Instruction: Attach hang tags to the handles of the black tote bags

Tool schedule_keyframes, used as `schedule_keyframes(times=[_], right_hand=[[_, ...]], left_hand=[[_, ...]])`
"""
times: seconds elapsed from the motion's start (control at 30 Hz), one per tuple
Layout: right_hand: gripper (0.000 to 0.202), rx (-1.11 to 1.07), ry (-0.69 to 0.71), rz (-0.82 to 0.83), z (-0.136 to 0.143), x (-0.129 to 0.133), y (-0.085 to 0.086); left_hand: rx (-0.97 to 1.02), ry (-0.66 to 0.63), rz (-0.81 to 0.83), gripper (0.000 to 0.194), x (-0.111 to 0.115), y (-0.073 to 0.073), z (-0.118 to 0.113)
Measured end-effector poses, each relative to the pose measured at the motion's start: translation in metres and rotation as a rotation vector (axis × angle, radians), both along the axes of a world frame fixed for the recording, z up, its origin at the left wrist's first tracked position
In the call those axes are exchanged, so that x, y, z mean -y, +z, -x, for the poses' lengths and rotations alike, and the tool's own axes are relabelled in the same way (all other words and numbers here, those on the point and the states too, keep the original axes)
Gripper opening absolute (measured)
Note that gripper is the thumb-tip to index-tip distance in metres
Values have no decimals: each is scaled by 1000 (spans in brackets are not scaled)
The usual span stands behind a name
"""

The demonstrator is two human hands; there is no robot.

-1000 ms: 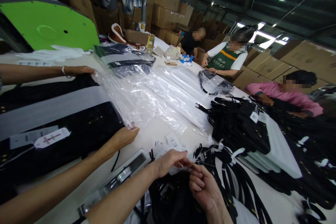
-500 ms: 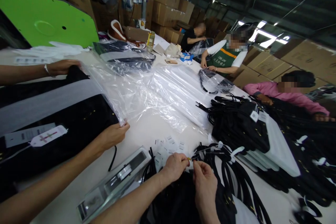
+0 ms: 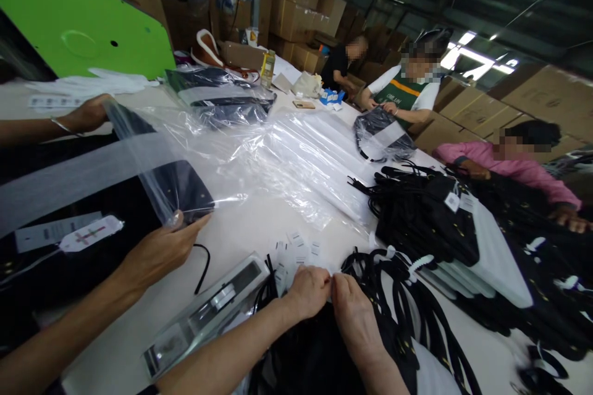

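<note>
At the bottom middle, my left hand [image 3: 311, 291] and my right hand [image 3: 354, 308] meet, both pinched closed at the fingertips. A small white piece [image 3: 330, 297] shows between them, mostly hidden by the fingers. Below my hands lies a black fabric item [image 3: 310, 352] with black straps [image 3: 424, 315] spreading to the right. Just beyond my left hand, several white printed labels [image 3: 299, 250] lie on the table. A clear-topped case [image 3: 208, 315] sits left of my left forearm.
At left, a co-worker's hands [image 3: 157, 253] draw a clear plastic bag [image 3: 152, 179] over a black item. Clear bags [image 3: 306, 160] cover the table's middle. Stacked black items [image 3: 426, 216] stand at right. Other people work across the table. A green machine [image 3: 83, 24] stands back left.
My fingertips have come closer together, and less of the small white piece shows. The co-worker's hands at left have moved leftward, pulling the clear bag farther over the black item.
</note>
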State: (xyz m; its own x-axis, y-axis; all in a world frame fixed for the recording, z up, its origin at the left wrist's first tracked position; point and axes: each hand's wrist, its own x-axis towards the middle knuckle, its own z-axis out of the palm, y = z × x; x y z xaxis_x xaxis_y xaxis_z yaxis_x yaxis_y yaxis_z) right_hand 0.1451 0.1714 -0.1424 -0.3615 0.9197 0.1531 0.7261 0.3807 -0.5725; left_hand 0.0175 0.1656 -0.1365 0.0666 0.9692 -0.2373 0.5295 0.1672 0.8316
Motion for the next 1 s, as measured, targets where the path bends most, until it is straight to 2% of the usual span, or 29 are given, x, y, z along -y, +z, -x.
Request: schedule_keyframes(times=[0.17,0.3,0.47,0.63,0.83,1.0], right_hand=[[15,26,-148,21,5,-4,1],[17,29,-286,105,10,-5,-4],[12,10,-388,195,11,-8,-4],[4,-66,-421,300,7,-15,0],[12,-265,-372,510,2,-15,1],[19,-341,-365,502,2,-13,1]], left_hand=[[-37,-55,-55,23,-1,-6,0],[-52,-88,-112,20,3,-14,0],[-16,-114,-132,20,7,-19,3],[84,-75,-57,23,3,-18,8],[235,-19,70,18,-2,-21,11],[272,2,106,15,-5,-19,5]])
